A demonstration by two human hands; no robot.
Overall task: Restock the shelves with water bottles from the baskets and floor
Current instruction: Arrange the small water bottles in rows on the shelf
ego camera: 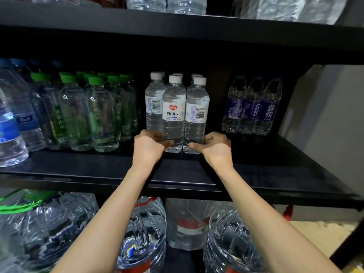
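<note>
Fingers (pixel 208 138) partly behind bottles (pixel 174 115)

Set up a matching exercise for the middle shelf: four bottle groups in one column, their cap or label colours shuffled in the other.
Column one:
1. centre bottles, gripped by the left hand and right hand
2. bottles to their left
3. pack at the shelf's right end
4. large bottles at far left

Column two:
a. blue labels
b. white caps
c. purple labels
d. green caps

Pairs: 1-b, 2-d, 3-c, 4-a.
</note>
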